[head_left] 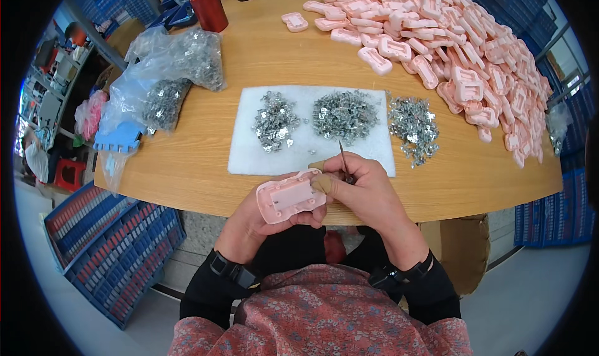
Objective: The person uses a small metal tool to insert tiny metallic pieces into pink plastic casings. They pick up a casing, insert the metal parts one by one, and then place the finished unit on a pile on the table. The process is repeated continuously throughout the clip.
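My left hand (249,215) is closed around a pale pink plastic housing half (288,200), its hollow inner side facing up with small posts and a rectangular recess. My right hand (365,184) meets the housing's right end with thumb and forefinger, which wear tan finger covers. A thin pointed metal tool (342,155) sticks up from the same hand, tip away from the housing; its lower part is hidden by the fingers. Whether a small part sits between the fingertips I cannot make out. Just beyond lies a white foam sheet (243,159) bearing two piles of small metal pieces (345,117).
A third metal pile (413,128) lies right of the foam. Many pink housings (437,38) are heaped at the far right. Plastic bags of metal pieces (196,59) and a red bottle (208,6) stand at the far left. Blue racks (118,250) flank the wooden table (474,187).
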`<state>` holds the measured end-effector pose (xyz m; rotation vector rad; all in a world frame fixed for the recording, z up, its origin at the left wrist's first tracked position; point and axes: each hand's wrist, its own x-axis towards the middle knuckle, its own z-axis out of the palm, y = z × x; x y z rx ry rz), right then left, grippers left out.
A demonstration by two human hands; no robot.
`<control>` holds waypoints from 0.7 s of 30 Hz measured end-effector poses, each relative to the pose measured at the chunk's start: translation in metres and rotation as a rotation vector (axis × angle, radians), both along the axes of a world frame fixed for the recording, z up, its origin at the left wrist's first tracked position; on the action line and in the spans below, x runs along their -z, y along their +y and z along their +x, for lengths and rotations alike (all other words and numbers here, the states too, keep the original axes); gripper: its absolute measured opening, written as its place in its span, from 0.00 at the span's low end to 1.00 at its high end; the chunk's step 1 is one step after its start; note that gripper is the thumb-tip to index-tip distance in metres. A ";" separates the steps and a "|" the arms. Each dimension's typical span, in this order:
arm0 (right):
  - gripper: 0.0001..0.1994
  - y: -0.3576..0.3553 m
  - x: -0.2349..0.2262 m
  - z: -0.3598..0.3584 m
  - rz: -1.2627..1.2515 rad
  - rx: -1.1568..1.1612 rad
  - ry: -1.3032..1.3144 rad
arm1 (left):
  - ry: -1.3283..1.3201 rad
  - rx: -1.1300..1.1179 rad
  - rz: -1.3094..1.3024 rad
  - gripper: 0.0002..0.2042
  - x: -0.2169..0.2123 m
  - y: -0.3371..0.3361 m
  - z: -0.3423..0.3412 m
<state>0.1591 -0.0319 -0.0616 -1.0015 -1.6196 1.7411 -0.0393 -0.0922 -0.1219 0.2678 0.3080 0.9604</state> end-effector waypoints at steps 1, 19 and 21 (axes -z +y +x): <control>0.15 0.001 0.001 0.001 0.010 -0.013 -0.017 | -0.012 0.003 0.021 0.21 -0.001 0.000 0.001; 0.04 0.002 0.025 0.113 0.788 0.517 -0.410 | -0.250 -0.139 0.160 0.29 -0.024 0.036 -0.038; 0.03 -0.001 0.034 0.132 0.826 0.522 -0.509 | -0.281 -0.174 0.177 0.29 -0.031 0.049 -0.043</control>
